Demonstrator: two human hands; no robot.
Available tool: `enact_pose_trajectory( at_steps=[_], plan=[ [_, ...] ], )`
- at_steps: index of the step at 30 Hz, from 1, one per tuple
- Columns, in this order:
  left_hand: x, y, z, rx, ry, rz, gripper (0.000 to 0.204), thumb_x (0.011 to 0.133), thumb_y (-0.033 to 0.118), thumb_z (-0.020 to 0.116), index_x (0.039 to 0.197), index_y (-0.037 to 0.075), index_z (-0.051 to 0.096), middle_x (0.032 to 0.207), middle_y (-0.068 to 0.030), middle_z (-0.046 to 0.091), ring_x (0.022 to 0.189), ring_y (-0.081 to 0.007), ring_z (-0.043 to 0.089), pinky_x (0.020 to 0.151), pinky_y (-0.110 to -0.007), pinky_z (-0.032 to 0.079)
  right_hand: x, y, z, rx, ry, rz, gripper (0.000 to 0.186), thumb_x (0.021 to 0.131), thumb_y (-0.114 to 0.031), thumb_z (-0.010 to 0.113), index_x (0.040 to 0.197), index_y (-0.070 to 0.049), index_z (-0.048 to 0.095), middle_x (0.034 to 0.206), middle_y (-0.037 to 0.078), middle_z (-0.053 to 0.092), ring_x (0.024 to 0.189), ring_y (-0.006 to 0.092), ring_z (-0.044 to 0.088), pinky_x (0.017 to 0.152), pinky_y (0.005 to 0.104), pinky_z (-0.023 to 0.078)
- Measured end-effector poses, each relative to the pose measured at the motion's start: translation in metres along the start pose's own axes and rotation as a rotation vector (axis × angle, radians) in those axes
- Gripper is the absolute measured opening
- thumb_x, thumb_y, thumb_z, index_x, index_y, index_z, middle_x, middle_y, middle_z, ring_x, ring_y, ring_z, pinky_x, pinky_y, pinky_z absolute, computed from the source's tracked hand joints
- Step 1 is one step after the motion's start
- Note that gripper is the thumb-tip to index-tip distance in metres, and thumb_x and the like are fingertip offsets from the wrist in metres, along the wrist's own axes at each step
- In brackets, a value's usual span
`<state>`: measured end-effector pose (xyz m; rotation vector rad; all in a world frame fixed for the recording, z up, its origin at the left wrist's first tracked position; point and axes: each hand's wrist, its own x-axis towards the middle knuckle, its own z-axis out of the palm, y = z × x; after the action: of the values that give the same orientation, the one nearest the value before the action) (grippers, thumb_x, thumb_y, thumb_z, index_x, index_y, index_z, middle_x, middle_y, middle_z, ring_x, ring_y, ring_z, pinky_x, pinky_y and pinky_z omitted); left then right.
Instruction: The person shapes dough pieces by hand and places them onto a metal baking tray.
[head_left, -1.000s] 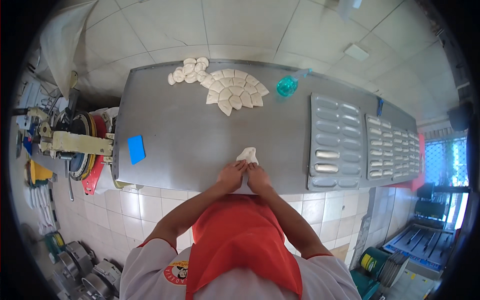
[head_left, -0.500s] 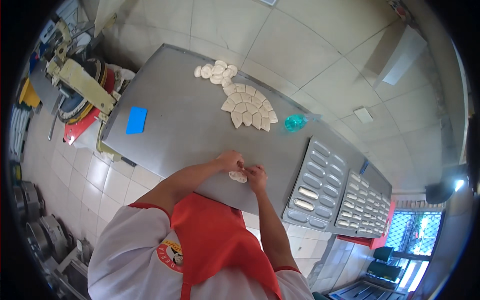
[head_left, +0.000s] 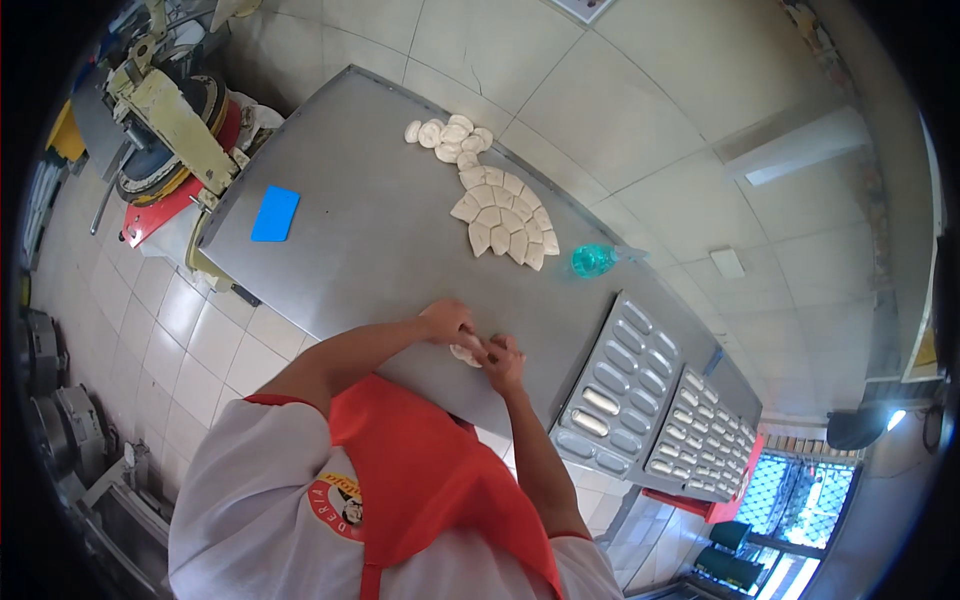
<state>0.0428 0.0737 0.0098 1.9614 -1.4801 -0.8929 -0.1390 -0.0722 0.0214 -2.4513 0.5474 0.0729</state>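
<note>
The piece of dough (head_left: 463, 354) lies on the tabletop (head_left: 370, 230), on the body side of the left hand (head_left: 447, 320) and left of the right hand (head_left: 504, 362), close against both; curled fingers hide its long axis, and whether either grip pinches it cannot be told.

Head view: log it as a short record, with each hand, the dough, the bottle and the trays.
Left hand: at a dough piece
Right hand: at the same piece
Cut dough: clustered beyond the hands, dough rounds at its upper left
Bottle: green, right of the cut dough
Near tray: two rolls visible
Far tray: many rolls
</note>
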Motion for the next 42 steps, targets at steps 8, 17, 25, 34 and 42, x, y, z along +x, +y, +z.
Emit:
enact_pose_trajectory(
  at_steps=[8,17,25,34,42],
  plan=[
    [-0.021,-0.001,0.016,0.18,0.258,0.057,0.041,0.073,0.04,0.077,0.107,0.018,0.069,0.094,-0.0021,0.064,0.101,-0.0231,0.061,0.097,-0.043,0.04,-0.004,-0.007,0.002,-0.122,0.004,-0.129,0.04,0.081,-0.035,0.075,0.118,-0.022,0.069,0.109,0.004,0.059,0.1,0.02,0.059,0.091,0.0451,0.037],
    [-0.019,0.007,0.013,0.203,0.202,0.057,0.044,0.076,0.051,0.072,0.106,0.02,0.07,0.098,-0.0033,0.064,0.103,-0.0234,0.06,0.098,-0.043,0.039,-0.007,-0.017,0.002,-0.147,0.021,-0.123,0.038,0.084,-0.035,0.073,0.118,-0.019,0.068,0.106,0.003,0.059,0.09,0.0205,0.06,0.086,0.0466,0.037],
    [-0.016,0.004,0.023,0.185,0.374,0.119,0.048,0.077,0.058,0.069,0.104,0.018,0.07,0.096,-0.007,0.066,0.105,-0.027,0.06,0.099,-0.044,0.038,-0.01,-0.013,0.009,-0.105,0.158,-0.127,0.038,0.08,-0.037,0.074,0.112,-0.018,0.069,0.107,0.007,0.059,0.1,0.0272,0.058,0.088,0.0478,0.039],
    [-0.032,0.024,0.014,0.225,0.095,0.026,0.058,0.077,0.044,0.076,0.126,0.017,0.06,0.127,-0.007,0.055,0.125,-0.0276,0.047,0.108,-0.046,0.034,-0.025,-0.02,0.016,-0.175,0.136,-0.108,0.052,0.08,-0.033,0.076,0.126,-0.016,0.061,0.108,0.011,0.058,0.108,0.028,0.055,0.091,0.0473,0.04],
    [-0.114,0.007,0.028,-0.008,0.346,-0.064,0.056,0.08,0.027,0.075,0.13,0.011,0.056,0.129,-0.0121,0.053,0.125,-0.0309,0.047,0.107,-0.044,0.039,-0.07,-0.07,0.073,-0.115,0.23,0.02,0.044,0.097,-0.028,0.054,0.14,-0.016,0.052,0.146,0.02,0.043,0.136,0.0412,0.038,0.112,0.0575,0.027]
  ],
)
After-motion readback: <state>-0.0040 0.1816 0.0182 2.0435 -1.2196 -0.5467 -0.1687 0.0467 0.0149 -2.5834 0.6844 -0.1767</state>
